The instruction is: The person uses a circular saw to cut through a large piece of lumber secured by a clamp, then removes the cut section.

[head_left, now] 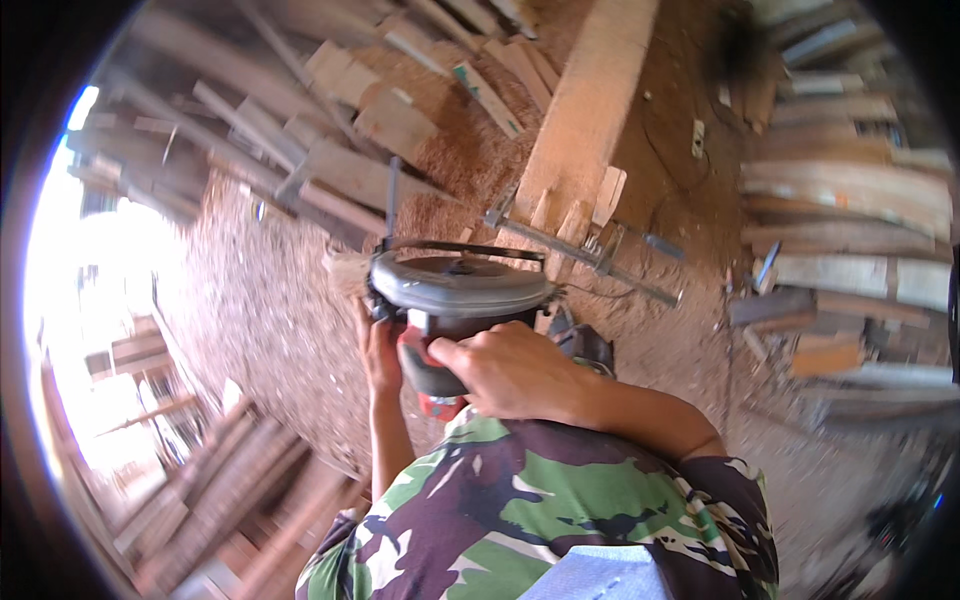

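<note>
Both hands clamp the grey-guarded red circular saw (455, 300) at chest height: right hand (510, 372) wrapped on top, left hand (378, 350) gripping its side; seemingly carrying it, next wants a steady set-down

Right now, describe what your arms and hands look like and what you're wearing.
Both hands, left and right, are bare: no gloves, rings or watch show. The forearms are uncovered. A short sleeve of a camouflage shirt in green, maroon, black and white ends above the right elbow.

saw blade (455, 268) hidden under guard, left fingers (372, 345) hidden
</note>
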`<control>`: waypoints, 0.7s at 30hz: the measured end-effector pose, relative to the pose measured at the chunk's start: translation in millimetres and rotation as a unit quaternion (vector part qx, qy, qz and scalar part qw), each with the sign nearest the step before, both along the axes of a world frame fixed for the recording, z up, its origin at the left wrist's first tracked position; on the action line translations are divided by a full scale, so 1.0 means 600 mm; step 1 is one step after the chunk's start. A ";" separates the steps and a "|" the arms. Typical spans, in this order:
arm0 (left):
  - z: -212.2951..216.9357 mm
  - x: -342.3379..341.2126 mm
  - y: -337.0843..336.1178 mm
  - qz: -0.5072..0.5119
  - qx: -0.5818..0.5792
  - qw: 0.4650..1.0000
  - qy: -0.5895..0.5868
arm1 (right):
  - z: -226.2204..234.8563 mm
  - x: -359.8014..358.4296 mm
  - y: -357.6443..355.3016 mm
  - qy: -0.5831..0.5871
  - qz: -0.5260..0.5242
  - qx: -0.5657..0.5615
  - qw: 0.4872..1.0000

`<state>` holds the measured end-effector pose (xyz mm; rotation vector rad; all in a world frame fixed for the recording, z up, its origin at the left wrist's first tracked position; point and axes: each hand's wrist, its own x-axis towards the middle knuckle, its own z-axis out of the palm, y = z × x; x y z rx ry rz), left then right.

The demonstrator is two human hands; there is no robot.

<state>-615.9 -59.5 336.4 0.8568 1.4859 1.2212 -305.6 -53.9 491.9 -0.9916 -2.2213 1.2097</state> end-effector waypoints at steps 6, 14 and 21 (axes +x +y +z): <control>0.000 0.088 0.212 -0.236 -0.037 0.971 -0.024 | -0.016 -0.033 -0.010 -0.079 -0.256 -0.098 0.959; -0.055 0.165 0.314 -0.517 -0.036 0.851 -0.085 | -0.016 -0.113 -0.069 -0.064 -0.526 -0.103 0.842; -0.043 0.264 0.348 -0.648 0.003 0.761 0.030 | -0.045 -0.146 -0.099 0.018 -0.675 -0.123 0.727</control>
